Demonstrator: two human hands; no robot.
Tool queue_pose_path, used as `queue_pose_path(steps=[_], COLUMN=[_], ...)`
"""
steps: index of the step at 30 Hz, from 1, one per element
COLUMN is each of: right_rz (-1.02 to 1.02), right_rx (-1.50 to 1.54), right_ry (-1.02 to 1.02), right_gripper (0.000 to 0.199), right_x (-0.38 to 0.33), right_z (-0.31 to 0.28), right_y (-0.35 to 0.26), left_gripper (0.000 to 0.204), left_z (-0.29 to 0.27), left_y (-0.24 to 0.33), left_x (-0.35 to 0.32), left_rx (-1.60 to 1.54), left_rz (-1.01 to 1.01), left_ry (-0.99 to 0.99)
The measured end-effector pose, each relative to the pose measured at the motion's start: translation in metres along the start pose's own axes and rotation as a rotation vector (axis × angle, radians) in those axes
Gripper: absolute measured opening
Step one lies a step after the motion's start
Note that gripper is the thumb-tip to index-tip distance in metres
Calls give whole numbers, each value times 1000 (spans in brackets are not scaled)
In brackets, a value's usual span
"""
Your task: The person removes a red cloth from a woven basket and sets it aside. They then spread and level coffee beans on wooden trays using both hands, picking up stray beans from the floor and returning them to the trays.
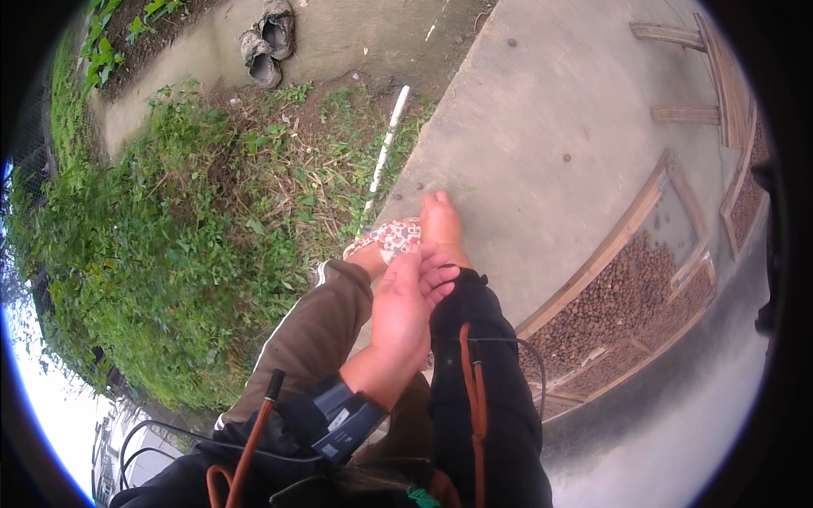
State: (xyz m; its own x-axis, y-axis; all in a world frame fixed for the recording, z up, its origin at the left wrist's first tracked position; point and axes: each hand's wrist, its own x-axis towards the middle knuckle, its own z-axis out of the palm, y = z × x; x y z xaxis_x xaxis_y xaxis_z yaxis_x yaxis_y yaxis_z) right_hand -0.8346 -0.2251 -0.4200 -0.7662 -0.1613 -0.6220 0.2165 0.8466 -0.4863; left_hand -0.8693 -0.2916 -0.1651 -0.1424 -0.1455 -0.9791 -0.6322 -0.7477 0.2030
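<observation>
My left hand is turned palm up across the middle, its fingers curled against the cuff of my right sleeve. A small dark spot shows by its fingertips; I cannot tell what it is. My right hand reaches forward, back upward, its fingers bunched and their undersides hidden. Beside it, at my bare left ankle, lies a red-and-white patterned foot covering, partly hidden. Around my left wrist sits a dark band with a flat grey device.
Wooden frames with brown nuts or seeds lie on the concrete at right. A white pole leans along the slab's edge. Leafy plants fill the left. Worn shoes stand at the far left.
</observation>
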Motion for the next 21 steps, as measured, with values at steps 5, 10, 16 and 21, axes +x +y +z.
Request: queue_pose_path(steps=[5, 10, 16, 21], right_rz=[-67, -139, -153, -156], right_rx=[267, 146, 214, 52], right_ry=[162, 70, -31, -102], right_gripper=[16, 13, 14, 19], right_x=[14, 36, 24, 16], right_z=[-4, -8, 11, 22], right_y=[-6, -21, -30, -40], left_gripper=[37, 36, 36, 35], left_z=[3, 2, 5, 6], left_y=[6, 16, 10, 9], left_x=[1, 3, 2, 5], left_rx=[-12, -32, -39, -25], left_rz=[13, 43, 0, 18], left_ry=[26, 12, 33, 37])
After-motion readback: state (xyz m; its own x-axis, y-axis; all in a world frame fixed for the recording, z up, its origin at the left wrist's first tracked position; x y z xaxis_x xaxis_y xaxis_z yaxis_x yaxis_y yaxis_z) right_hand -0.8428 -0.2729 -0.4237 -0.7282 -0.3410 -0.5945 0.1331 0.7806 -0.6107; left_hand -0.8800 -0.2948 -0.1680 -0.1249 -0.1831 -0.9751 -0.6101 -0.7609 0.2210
